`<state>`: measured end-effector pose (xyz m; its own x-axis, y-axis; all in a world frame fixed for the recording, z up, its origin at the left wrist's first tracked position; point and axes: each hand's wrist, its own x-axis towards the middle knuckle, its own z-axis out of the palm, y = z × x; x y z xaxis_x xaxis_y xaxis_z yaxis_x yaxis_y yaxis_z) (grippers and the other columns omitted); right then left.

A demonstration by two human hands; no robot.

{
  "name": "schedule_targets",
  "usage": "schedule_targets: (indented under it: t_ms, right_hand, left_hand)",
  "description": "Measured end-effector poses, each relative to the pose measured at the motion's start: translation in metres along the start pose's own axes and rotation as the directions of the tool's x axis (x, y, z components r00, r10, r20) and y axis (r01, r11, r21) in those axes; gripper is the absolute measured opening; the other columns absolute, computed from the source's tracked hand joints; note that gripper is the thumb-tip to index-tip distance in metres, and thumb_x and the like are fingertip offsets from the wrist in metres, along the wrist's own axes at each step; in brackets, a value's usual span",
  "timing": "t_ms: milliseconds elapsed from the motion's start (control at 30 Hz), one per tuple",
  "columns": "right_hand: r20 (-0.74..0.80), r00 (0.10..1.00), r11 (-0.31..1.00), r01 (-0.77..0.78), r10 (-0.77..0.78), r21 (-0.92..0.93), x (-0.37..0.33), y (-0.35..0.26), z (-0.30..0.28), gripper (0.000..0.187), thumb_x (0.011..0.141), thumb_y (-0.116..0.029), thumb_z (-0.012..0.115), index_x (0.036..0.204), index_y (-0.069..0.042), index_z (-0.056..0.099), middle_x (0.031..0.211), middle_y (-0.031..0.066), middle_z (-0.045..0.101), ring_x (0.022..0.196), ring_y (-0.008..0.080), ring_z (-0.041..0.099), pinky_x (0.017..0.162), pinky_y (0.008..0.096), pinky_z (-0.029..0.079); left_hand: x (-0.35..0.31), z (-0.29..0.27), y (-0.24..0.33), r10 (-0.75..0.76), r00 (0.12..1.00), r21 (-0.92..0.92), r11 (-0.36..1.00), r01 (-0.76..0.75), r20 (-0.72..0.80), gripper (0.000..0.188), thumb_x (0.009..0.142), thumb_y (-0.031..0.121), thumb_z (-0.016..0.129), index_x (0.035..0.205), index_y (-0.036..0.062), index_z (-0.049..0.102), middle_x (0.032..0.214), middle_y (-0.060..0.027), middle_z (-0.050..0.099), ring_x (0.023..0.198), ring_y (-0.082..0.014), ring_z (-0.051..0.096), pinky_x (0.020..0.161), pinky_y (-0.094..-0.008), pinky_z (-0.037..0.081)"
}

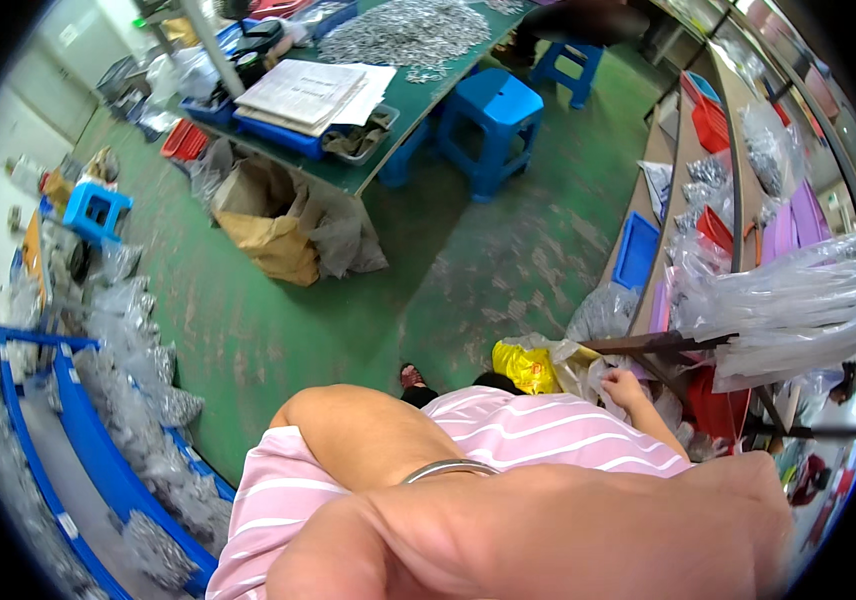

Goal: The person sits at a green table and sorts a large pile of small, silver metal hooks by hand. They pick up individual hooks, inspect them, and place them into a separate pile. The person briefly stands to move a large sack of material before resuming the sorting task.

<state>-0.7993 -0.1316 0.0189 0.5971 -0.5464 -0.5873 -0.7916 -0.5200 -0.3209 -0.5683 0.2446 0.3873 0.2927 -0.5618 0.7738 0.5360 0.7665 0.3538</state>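
Note:
My left hand (568, 520) is very close to the view and fills the lower part; a metal bangle (448, 467) circles its wrist. The fingers of that hand run out of sight, so whether it holds anything is hidden. Farther off at the right, my right hand (625, 387) has its fingers curled together beside the rack. Thin clear plastic bags (580, 372) lie right by its fingertips; what is in the fingers, if anything, is too small to make out. A yellow plastic bag (526, 367) sits just left of it.
A green table (428, 95) carries a heap of small metal parts, papers (303, 92) and trays. Blue stools (493, 115) stand beside it, a brown sack (273, 240) under its corner. Racks with bags and a blue tray (636, 250) line the right; blue shelving (113, 430) with bags lines the left.

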Motion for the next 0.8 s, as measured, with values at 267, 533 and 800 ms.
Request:
schedule_targets:
  t_ms: [267,533,800]
  right_hand:
    - [0.012,0.994,0.972,-0.111,0.111,0.209,0.053,-0.069,-0.027,0.022,0.079,-0.017,0.070,0.095,-0.002,0.069,0.088,0.0124,0.069,0.081,0.0219,0.065,0.076,0.0341,0.051]
    - [0.049,0.999,0.980,0.012,-0.022,0.198,0.253,-0.126,-0.100,0.021,0.078,-0.017,0.071,0.092,-0.002,0.070,0.086,0.0110,0.069,0.078,0.0201,0.064,0.073,0.0339,0.051]
    - [0.090,0.897,0.899,0.436,-0.432,-0.029,0.452,-0.326,-0.208,0.022,0.077,-0.021,0.062,0.090,-0.005,0.068,0.089,0.0172,0.067,0.085,0.0340,0.065,0.075,0.0403,0.051]
  left_hand:
    - [0.067,-0.118,0.020,-0.049,0.998,-0.032,0.998,0.051,0.046,0.013,0.090,0.019,0.050,0.091,0.0083,0.057,0.088,-0.0071,0.056,0.088,-0.0224,0.052,0.090,-0.0398,0.040]
    - [0.100,-0.363,-0.005,-0.005,0.762,0.615,0.585,0.528,-0.648,0.010,0.086,0.005,0.057,0.095,0.0039,0.060,0.091,-0.0069,0.059,0.092,-0.0171,0.055,0.088,-0.0302,0.042]
    - [0.004,-0.519,-0.028,0.252,0.180,0.149,-0.137,0.979,-0.951,0.036,0.078,0.015,0.069,0.109,0.0004,0.056,0.111,-0.0157,0.058,0.102,-0.0287,0.058,0.090,-0.0368,0.047]
